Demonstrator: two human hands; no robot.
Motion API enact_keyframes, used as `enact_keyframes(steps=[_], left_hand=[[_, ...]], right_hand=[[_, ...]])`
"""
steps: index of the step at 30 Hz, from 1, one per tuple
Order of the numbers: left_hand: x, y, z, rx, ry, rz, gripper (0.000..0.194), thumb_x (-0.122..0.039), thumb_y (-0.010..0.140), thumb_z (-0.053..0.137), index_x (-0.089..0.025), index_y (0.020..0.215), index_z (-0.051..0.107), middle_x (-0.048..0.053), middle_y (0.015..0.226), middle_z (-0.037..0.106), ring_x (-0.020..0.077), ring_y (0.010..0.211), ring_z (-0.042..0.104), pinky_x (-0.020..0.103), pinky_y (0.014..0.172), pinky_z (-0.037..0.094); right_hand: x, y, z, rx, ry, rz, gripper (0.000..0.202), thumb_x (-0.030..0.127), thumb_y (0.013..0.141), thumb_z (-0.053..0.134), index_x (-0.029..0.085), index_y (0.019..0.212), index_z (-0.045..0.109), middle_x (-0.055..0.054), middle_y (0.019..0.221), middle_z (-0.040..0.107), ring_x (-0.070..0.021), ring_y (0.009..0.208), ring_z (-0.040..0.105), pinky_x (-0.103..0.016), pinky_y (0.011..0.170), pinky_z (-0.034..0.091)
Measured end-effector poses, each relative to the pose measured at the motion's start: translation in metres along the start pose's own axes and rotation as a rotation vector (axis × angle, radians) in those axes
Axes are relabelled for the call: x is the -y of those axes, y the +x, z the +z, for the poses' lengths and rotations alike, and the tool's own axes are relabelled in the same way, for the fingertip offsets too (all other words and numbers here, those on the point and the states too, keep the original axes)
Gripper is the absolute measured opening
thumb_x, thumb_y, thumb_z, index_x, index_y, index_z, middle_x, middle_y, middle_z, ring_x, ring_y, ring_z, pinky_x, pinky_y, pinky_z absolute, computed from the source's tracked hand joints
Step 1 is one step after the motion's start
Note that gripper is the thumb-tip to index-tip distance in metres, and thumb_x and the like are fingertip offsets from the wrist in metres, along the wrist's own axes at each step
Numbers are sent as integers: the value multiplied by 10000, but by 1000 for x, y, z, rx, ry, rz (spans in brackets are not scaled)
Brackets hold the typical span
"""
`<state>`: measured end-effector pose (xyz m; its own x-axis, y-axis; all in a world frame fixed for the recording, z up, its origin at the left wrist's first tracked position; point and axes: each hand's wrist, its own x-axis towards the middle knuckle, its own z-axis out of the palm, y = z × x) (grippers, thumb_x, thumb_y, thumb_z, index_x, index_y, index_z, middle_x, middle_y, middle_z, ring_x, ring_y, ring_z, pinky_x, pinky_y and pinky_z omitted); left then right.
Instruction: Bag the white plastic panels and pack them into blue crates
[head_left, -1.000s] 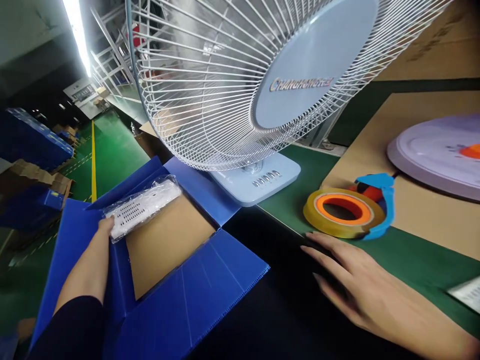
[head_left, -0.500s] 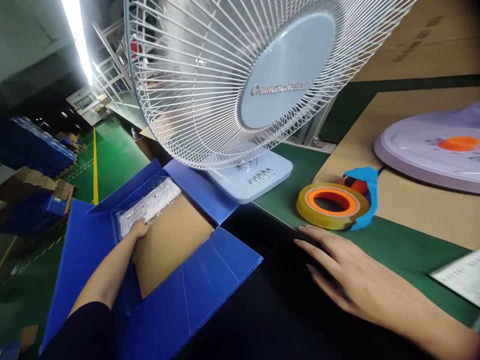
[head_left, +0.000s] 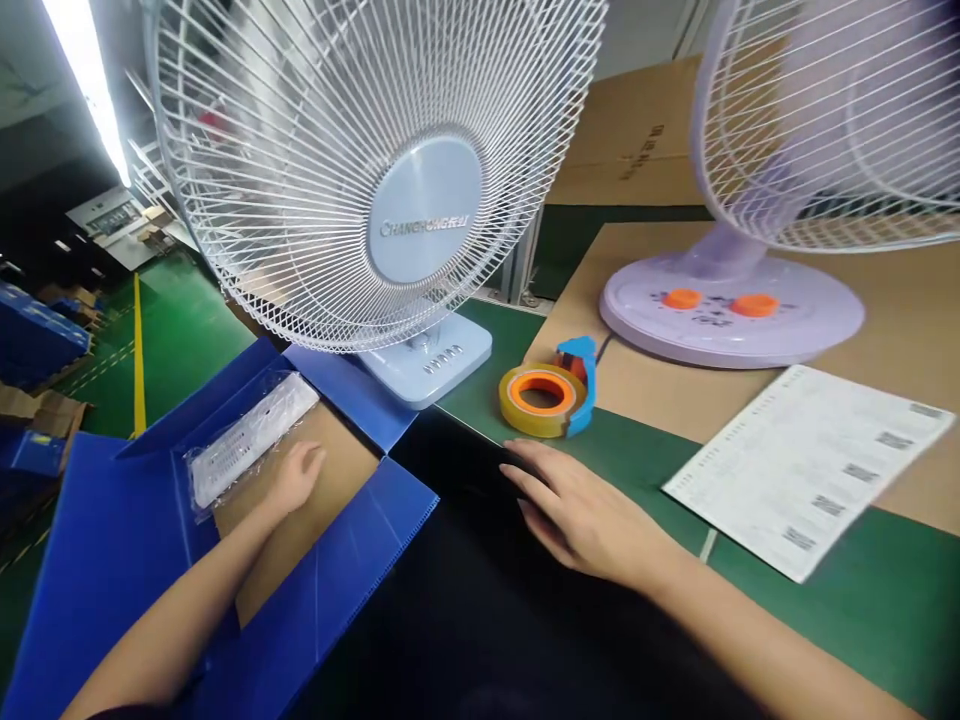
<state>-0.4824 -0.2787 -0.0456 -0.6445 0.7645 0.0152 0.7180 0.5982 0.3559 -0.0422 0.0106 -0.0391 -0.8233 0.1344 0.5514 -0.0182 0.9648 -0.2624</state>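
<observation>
My left hand (head_left: 298,476) is over the cardboard (head_left: 330,500) inside a blue box (head_left: 375,530), its fingers loosely curled and apart, holding nothing. Beside it in the box lies a white part in clear plastic (head_left: 251,437). At the table's edge rests my right hand (head_left: 562,500), fingers spread and nothing in them. Just beyond it sits a roll of yellow tape (head_left: 510,405) in a blue dispenser (head_left: 589,385). A light blue fan (head_left: 424,210) stands behind the box's open flap.
A purple fan (head_left: 735,310) stands on a cardboard sheet (head_left: 637,385) at the right. A printed label sheet (head_left: 810,470) lies in front of it on the green table (head_left: 885,580). A large carton (head_left: 637,140) is behind.
My left hand has moved off the plastic-wrapped part toward the middle of the box. The view has turned right, showing more of the purple fan and label sheet.
</observation>
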Motion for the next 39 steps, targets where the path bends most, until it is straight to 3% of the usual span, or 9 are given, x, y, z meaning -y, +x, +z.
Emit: enact_keyframes(steps=[4,7,15,21,26,30,33,36,39], left_hand=[[-95,-34,3,-1,-288,228,356,-549,1070,578,-326,1276,761,118,1445,716,315,1350,686,497,1163,577],[-139,-54,0,36,-347,355,279,-500,1069,606,-379,1259,772,100,1441,719,306,1337,696,525,1183,576],[-179,-62,10,96,-338,604,233,-429,1012,664,-460,1181,822,60,1364,772,327,1292,728,568,1210,573],[-233,-36,-12,94,-360,703,212,-532,930,696,-564,1076,847,-20,1149,837,369,1189,771,612,1220,569],[-318,-5,-19,220,-328,907,267,-687,841,720,-532,1000,868,7,1033,841,410,1196,757,603,1243,544],[-410,-12,-1,448,-202,1465,223,-360,1020,667,-346,1186,817,30,1061,821,263,1011,786,563,1230,543],[-468,-35,24,483,-123,1800,242,-184,1087,553,-250,1215,748,41,1030,789,191,935,745,492,1167,554],[-509,-61,58,475,-125,1996,229,-157,1099,510,-207,1172,721,63,993,770,201,901,724,487,1098,567],[-533,-83,94,451,-190,2113,218,-142,1085,512,-183,1147,716,97,1025,773,226,926,724,472,1017,595]], right_hand=[[7,-2,-5,-105,-5,-10,450,109,1015,584,167,1461,602,-248,1475,625,-383,1387,625,-605,1089,616],[28,-13,-6,-250,32,84,449,79,1004,597,201,1436,607,-220,1399,653,-350,1297,667,-558,1026,646],[106,-104,19,-413,194,416,437,52,1004,560,235,1397,617,-145,1200,722,-281,1090,747,-450,896,690],[138,-166,10,-464,161,703,306,98,1031,538,251,1272,648,-65,959,736,-225,791,728,-373,714,643],[137,-194,-26,-597,53,781,258,94,1026,543,238,1209,657,-57,912,722,-205,764,689,-343,672,582],[139,-215,-65,-723,-38,811,305,80,1021,568,240,1259,670,-72,980,729,-210,849,704,-356,738,605],[144,-239,-96,-877,-163,915,309,112,1026,605,252,1287,692,-93,1086,722,-228,972,719,-392,847,630],[142,-271,-129,-1154,-272,1066,288,205,1013,678,246,1298,686,-108,1170,692,-235,1028,724,-406,889,646],[129,-313,-169,-1604,-283,1142,402,253,906,804,221,1270,636,-98,1228,685,-236,1120,729,-428,1002,644]])
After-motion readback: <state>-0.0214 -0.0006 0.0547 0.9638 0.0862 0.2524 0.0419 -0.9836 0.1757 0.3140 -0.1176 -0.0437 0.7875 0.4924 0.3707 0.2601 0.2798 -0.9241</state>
